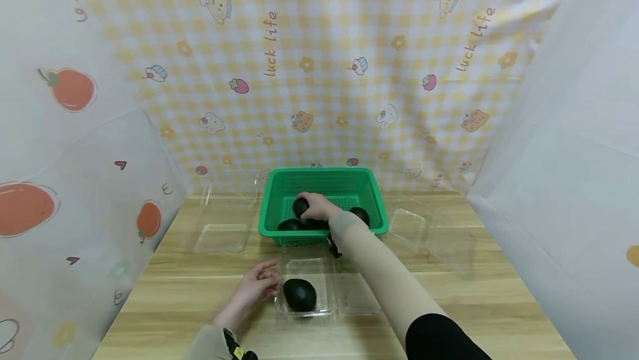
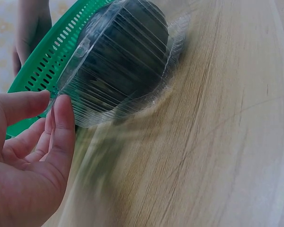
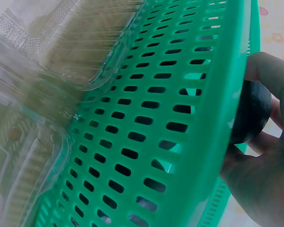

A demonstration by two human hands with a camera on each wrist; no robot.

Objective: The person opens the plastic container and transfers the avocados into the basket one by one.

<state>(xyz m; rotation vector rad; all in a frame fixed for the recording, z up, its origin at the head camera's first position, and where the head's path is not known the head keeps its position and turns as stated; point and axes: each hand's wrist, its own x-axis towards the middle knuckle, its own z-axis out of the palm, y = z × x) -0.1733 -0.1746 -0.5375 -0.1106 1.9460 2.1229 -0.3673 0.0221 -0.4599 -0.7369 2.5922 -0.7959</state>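
Note:
My right hand (image 1: 318,206) grips a dark avocado (image 1: 300,207) inside the green plastic basket (image 1: 264,221). In the right wrist view, my fingers and thumb curl round that avocado (image 3: 252,112) just beyond the basket's rim. Other avocados lie in the basket, one at the front left (image 1: 291,225) and one at the right (image 1: 359,214). Before the basket stands a clear plastic container (image 1: 326,288) holding one avocado (image 1: 299,294). At its left edge, my left hand (image 1: 257,285) pinches the thin plastic between thumb and fingers, as the left wrist view shows.
Clear plastic containers stand at the left (image 1: 222,238) and the right (image 1: 451,243) of the wooden table (image 1: 175,304). The open container's clear lid (image 1: 356,293) lies to its right, under my right arm. A patterned cloth (image 1: 324,99) hangs behind the basket.

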